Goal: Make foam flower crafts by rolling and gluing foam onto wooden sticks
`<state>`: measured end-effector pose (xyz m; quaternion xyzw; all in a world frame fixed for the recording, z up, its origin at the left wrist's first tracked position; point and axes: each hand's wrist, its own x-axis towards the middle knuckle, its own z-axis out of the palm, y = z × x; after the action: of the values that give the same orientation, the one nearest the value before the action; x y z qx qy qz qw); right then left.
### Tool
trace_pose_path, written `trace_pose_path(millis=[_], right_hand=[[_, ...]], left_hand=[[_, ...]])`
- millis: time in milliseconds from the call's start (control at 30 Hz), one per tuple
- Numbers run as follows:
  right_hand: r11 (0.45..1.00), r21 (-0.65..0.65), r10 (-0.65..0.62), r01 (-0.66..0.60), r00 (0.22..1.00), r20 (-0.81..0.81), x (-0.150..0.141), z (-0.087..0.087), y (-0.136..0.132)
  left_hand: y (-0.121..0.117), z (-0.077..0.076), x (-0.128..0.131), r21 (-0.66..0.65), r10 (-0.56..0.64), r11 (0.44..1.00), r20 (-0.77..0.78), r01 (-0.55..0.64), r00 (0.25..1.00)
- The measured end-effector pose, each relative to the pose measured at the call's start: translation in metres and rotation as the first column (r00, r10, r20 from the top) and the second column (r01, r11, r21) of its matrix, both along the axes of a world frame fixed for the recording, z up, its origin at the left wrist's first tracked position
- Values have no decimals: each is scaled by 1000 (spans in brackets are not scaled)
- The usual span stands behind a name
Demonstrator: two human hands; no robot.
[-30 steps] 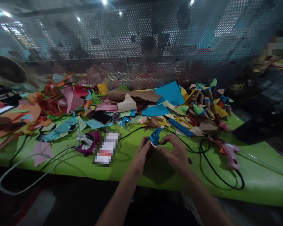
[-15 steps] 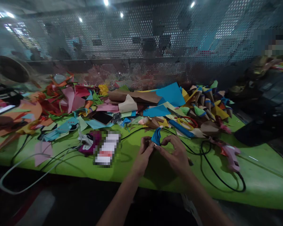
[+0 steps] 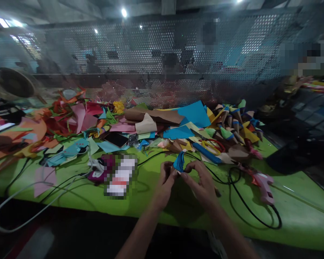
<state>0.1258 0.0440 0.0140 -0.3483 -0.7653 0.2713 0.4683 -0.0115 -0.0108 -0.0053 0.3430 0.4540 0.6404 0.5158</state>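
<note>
So the blue paper (image 3: 179,162) now sits more upright over the green table (image 3: 148,172), less pale bottom edge showing. Left hand (image 3: 165,183) pinches it; right hand's (image 3: 203,181) thumb and finger are slightly parted, can't tell if gripping. Probably still adjusting it.

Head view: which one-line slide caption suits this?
Left hand holds a layered blue paper piece, right hand at its edge, above a green table; pink glue gun at right.
</note>
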Motion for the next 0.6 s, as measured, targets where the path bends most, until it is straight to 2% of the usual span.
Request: trace_pose_path(millis=[167, 367, 600], right_hand=[[999, 15, -42, 42, 999, 13, 0, -3, 1], [996, -84, 29, -36, 997, -77, 4, -4, 0], [997, -79, 6, -10, 999, -53, 2, -4, 0]], left_hand=[[0, 4, 1, 22, 35, 999, -90, -33, 995], [1, 4, 2, 5, 16, 1000, 97, -17, 995], [2, -3, 0, -67, -9, 998, 165, 20, 986]])
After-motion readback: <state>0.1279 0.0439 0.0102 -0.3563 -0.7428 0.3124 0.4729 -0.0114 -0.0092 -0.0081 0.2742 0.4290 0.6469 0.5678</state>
